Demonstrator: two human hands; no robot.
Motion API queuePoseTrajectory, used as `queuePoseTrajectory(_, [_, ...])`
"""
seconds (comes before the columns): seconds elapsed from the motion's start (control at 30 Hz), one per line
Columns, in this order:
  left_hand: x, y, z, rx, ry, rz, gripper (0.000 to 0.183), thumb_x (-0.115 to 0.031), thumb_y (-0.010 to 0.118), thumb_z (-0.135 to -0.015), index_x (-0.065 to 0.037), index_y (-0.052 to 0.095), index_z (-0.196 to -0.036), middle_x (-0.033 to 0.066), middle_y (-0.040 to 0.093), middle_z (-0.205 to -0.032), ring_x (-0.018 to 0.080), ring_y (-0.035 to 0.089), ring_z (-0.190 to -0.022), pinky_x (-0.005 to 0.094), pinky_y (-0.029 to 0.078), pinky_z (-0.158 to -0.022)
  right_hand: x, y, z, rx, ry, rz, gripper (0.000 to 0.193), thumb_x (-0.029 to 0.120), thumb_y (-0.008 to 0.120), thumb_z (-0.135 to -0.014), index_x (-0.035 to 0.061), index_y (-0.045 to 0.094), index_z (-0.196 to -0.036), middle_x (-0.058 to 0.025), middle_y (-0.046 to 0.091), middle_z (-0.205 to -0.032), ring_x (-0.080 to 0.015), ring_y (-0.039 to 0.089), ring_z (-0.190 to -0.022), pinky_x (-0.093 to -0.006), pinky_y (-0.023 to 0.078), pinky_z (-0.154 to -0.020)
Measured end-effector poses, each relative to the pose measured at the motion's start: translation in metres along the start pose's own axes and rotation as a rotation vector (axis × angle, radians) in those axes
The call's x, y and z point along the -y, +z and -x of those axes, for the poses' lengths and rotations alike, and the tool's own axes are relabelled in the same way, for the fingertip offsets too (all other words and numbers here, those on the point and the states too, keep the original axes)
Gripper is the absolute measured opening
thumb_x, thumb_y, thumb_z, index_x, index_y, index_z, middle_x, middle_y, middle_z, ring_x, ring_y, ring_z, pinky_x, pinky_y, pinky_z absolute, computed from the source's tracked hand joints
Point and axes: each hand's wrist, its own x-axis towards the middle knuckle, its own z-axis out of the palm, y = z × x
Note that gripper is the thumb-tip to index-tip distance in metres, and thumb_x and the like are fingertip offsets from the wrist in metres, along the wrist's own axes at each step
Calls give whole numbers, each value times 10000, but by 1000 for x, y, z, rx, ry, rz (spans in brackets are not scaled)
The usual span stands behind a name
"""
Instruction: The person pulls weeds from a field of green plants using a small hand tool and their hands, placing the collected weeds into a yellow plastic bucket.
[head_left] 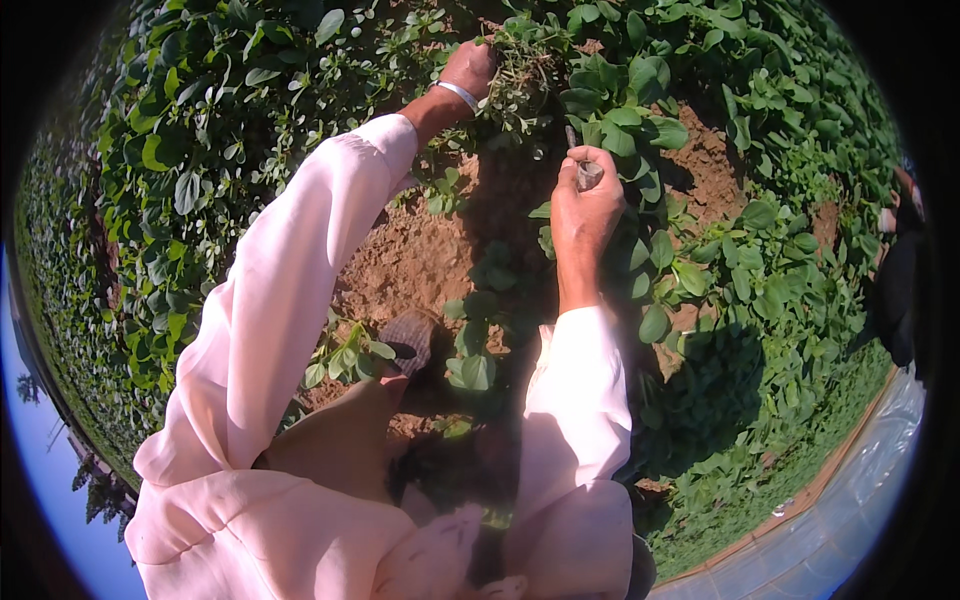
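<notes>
My left hand [468,68] is closed around a tuft of thin-stemmed weeds [520,75] growing among broad-leaved green plants. A silver bangle [458,94] sits on that wrist. My right hand [585,205] grips the handle of a small tool [583,170], whose working end is hidden in the leaves just below the tuft. Both arms wear pale pink sleeves [290,270]. Bare brown soil [420,250] lies between and beneath my hands.
Dense rows of leafy plants [200,150] surround the soil patch on all sides. My sandalled foot [405,340] rests on the soil below. A pale plastic sheet [850,510] borders the field at lower right. Another person's dark figure [900,280] stands at the right rim.
</notes>
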Motion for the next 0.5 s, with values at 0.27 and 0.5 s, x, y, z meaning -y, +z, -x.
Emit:
queuePoseTrajectory(0.27, [7, -20, 15, 182, -30, 231, 281, 35, 535, -775, 22, 505, -1053, 207, 527, -952, 347, 533, -923, 392, 445, -859, -2, -13, 1, 36, 10, -81, 52, 16, 640, -869, 17, 632, -920, -42, 628, -733, -118, 581, -638, -283, 488, -627])
queuePoseTrajectory(0.5, [2, -71, 57, 318, 64, 641, 461, -219, 637, -907, -31, 546, -1317, 108, 604, -1266, 192, 568, -1095, 326, 445, -959, 10, -17, 6, 78, -64, -26, 49, 17, 644, -870, 34, 622, -910, -40, 605, -672, -115, 571, -600, -285, 475, -599])
